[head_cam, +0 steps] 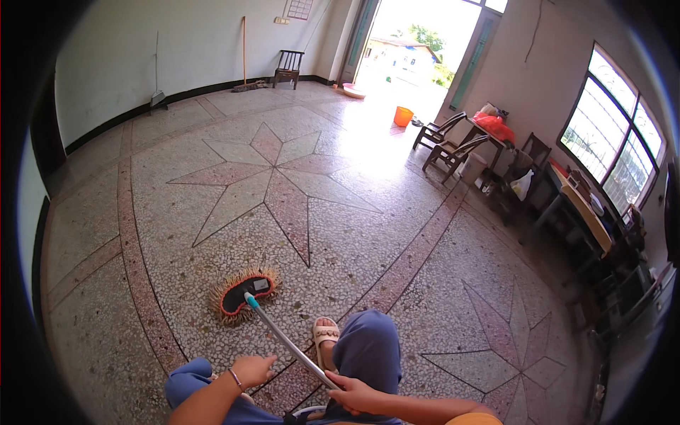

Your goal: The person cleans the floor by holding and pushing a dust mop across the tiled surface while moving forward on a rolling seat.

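Observation:
My right hand (pixel 353 393) grips the grey metal handle (pixel 289 345) of a fringed mop in front of my right leg. The mop head (pixel 232 303), black with an orange-red edge and yellowish strands, lies on the floor ahead and to the left. A teal collar (pixel 252 301) joins the handle to it. My left hand (pixel 254 370), with a bracelet at its wrist, is in front of my left knee, apart from the handle. Its fingers are loosely bent, with nothing seen in them. Beneath is a speckled terrazzo floor (pixel 340 239) with inlaid star patterns.
An orange bucket (pixel 403 116) and a pink-rimmed basin (pixel 354 91) stand near the bright doorway. Wooden chairs (pixel 456 155) and a cluttered table (pixel 581 204) line the right wall. Along the left wall are a dustpan (pixel 158 98), another mop (pixel 245 53) and a small chair (pixel 289 68).

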### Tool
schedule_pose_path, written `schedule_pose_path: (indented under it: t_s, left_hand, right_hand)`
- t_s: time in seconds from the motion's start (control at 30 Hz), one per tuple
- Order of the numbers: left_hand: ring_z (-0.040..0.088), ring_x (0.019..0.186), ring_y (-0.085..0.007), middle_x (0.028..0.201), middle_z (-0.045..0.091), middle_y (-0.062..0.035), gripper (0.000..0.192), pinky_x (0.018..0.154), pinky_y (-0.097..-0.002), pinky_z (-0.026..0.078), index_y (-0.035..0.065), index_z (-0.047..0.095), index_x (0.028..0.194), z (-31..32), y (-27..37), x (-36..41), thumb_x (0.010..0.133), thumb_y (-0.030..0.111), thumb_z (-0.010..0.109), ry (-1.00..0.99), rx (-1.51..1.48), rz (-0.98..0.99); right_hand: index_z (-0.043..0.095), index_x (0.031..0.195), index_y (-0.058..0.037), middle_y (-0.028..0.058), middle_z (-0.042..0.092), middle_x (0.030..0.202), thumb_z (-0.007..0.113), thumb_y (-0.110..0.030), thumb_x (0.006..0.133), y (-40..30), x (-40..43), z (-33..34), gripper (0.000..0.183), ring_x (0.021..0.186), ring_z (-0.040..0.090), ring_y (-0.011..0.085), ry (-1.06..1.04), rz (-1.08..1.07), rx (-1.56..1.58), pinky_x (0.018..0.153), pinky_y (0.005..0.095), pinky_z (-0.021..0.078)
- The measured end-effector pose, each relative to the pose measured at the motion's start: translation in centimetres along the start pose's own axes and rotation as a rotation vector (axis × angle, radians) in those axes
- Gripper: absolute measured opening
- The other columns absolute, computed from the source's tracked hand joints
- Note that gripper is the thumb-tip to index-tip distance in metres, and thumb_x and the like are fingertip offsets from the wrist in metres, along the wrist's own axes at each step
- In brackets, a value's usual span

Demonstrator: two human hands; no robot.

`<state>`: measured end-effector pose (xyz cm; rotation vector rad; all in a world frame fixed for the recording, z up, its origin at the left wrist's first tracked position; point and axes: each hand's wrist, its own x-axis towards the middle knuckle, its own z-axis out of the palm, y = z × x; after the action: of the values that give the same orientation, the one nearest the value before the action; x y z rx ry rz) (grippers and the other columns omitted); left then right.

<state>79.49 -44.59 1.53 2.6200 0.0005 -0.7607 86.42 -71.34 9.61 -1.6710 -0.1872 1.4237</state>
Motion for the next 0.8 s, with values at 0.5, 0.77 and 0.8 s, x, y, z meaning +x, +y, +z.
schedule_pose_path:
  t_s: [0.5, 0.77, 0.8]
  left_hand:
    - [0.06, 0.082, -0.0318, 0.088, 0.062, -0.0151, 0.049, 0.068, -0.0442, 0.047, 0.015, 0.041, 0.127, 0.8, -0.9, -1.9, 0.082, 0.033, 0.051, -0.035, -0.086, -0.012]
    - [0.06, 0.082, -0.0318, 0.085, 0.063, -0.0144, 0.046, 0.069, -0.0441, 0.047, 0.0163, 0.045, 0.126, 1.0, -4.4, -0.7, 0.083, 0.031, 0.05, 0.08, -0.067, -0.22]
    - [0.061, 0.082, -0.031, 0.084, 0.063, -0.0135, 0.045, 0.068, -0.0441, 0.047, 0.0161, 0.045, 0.125, 0.9, -4.0, -0.8, 0.083, 0.03, 0.051, 0.059, -0.071, -0.234]
  right_hand:
    - [0.021, 0.139, -0.0133, 0.0052, 0.047, 0.056, 0.049, -0.02, 0.085, -5.7, 14.3, 2.0, 0.061, 0.041, 0.045, 0.0148, -0.026, -0.183, -0.345, 0.036, 0.0316, 0.0369]
    - [0.019, 0.14, -0.0153, 0.0029, 0.044, 0.064, 0.045, -0.017, 0.088, -8.4, 24.1, 7.0, 0.058, 0.044, 0.041, 0.011, 0.021, -0.177, -0.202, 0.036, 0.0268, 0.035]
    - [0.019, 0.14, -0.0155, 0.0024, 0.045, 0.064, 0.046, -0.017, 0.088, -7.4, 23.1, 7.5, 0.058, 0.044, 0.041, 0.0108, 0.025, -0.163, -0.213, 0.036, 0.0267, 0.0358]
